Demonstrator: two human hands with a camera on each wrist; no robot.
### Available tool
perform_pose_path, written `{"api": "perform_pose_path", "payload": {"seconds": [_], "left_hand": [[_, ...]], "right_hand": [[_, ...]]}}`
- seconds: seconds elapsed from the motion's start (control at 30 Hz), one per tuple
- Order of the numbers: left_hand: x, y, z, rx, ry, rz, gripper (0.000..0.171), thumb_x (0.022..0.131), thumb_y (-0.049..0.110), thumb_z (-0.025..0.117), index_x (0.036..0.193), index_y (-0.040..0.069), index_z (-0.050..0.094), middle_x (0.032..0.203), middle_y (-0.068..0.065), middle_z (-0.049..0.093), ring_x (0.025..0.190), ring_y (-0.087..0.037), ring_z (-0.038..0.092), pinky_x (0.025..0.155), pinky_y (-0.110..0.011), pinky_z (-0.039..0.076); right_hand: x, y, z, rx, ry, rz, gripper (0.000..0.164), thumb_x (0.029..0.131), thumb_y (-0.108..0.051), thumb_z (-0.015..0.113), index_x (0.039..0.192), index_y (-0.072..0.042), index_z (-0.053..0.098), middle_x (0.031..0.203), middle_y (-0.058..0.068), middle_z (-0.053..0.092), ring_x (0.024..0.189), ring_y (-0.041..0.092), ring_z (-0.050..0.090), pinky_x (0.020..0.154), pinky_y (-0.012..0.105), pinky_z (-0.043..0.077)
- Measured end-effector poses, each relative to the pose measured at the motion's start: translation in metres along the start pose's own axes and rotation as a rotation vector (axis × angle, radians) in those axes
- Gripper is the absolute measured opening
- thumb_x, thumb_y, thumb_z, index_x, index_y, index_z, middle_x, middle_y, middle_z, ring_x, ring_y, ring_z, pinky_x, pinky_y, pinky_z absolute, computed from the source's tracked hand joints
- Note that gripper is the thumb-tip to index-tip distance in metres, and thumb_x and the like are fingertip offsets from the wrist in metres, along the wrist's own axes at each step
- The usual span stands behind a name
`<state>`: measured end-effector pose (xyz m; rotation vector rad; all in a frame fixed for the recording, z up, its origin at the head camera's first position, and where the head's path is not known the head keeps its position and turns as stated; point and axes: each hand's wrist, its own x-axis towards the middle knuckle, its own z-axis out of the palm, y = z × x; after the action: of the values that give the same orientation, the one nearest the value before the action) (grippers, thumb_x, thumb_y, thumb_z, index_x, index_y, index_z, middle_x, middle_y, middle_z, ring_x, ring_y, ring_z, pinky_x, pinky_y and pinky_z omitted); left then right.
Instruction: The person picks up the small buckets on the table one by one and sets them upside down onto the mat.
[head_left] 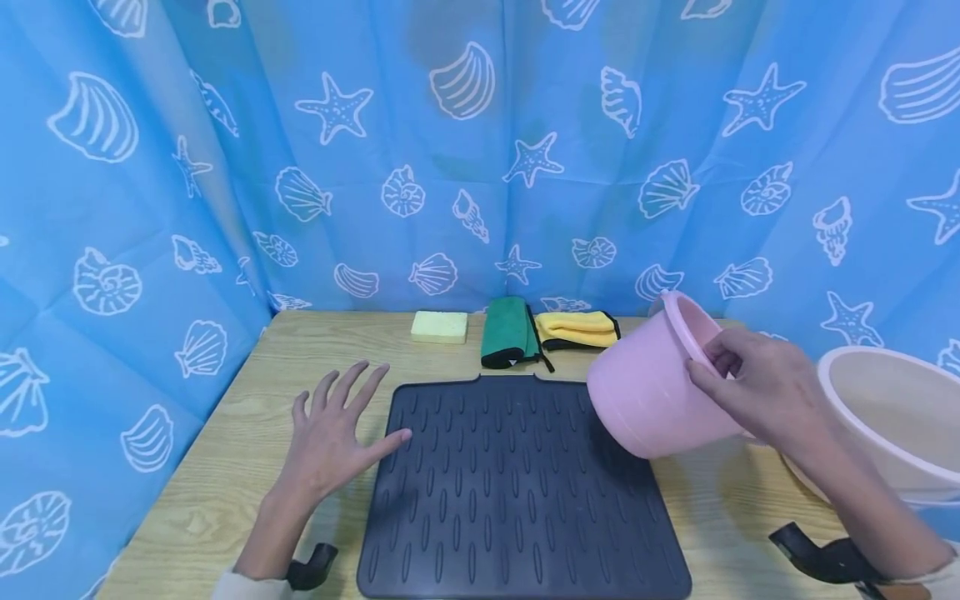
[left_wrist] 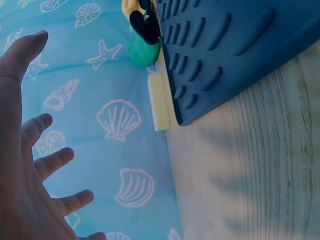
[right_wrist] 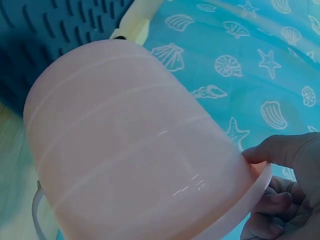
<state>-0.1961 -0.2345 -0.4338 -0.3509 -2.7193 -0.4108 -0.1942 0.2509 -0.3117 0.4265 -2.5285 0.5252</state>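
A pink bucket (head_left: 652, 392) hangs tilted over the right part of a dark ribbed mat (head_left: 495, 483), its mouth turned up and to the right. My right hand (head_left: 757, 379) pinches the bucket's rim between thumb and fingers; the right wrist view shows the thumb outside and the fingers curled at the rim (right_wrist: 245, 205). My left hand (head_left: 333, 442) holds nothing, its fingers spread above the table by the mat's left edge. In the left wrist view the same spread fingers (left_wrist: 55, 162) show against the curtain.
Behind the mat lie a pale yellow sponge (head_left: 439, 327), a folded green cloth (head_left: 507, 332) and a yellow cloth (head_left: 576, 329). A large whitish tub (head_left: 840, 375) stands at the right. A blue seashell curtain (head_left: 405, 150) surrounds the wooden table (head_left: 217, 483).
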Motion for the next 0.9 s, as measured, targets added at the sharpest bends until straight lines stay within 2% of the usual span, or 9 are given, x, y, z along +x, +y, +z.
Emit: {"api": "perform_pose_path", "payload": {"seconds": [0.3, 0.57, 0.9], "left_hand": [[0.003, 0.007, 0.0, -0.01, -0.018, -0.006, 0.093, 0.081, 0.079, 0.057, 0.158, 0.036, 0.028, 0.159, -0.007, 0.032, 0.142, -0.044, 0.026, 0.102, -0.075, 0.018], [0.007, 0.013, 0.001, -0.016, -0.002, -0.005, 0.093, 0.081, 0.078, 0.058, 0.158, 0.035, 0.029, 0.159, -0.007, 0.032, 0.142, -0.042, 0.027, 0.103, -0.074, 0.019], [0.019, 0.028, 0.004, -0.065, 0.032, 0.064, 0.094, 0.081, 0.076, 0.061, 0.158, 0.034, 0.028, 0.159, -0.005, 0.032, 0.141, -0.04, 0.03, 0.103, -0.072, 0.022]], "right_hand": [[0.001, -0.013, 0.001, 0.118, 0.048, 0.15, 0.017, 0.083, -0.019, 0.078, 0.085, -0.003, 0.072, 0.071, 0.005, 0.066, 0.059, 0.007, 0.054, 0.049, 0.017, 0.043], [0.003, -0.021, 0.002, 0.21, 0.033, 0.247, 0.025, 0.089, -0.024, 0.076, 0.092, 0.001, 0.073, 0.073, 0.011, 0.066, 0.059, 0.014, 0.056, 0.046, 0.02, 0.047], [0.0, -0.021, 0.01, 0.325, 0.007, 0.316, 0.035, 0.09, -0.032, 0.076, 0.103, 0.0, 0.074, 0.088, 0.014, 0.068, 0.068, 0.013, 0.059, 0.052, 0.02, 0.051]]}}
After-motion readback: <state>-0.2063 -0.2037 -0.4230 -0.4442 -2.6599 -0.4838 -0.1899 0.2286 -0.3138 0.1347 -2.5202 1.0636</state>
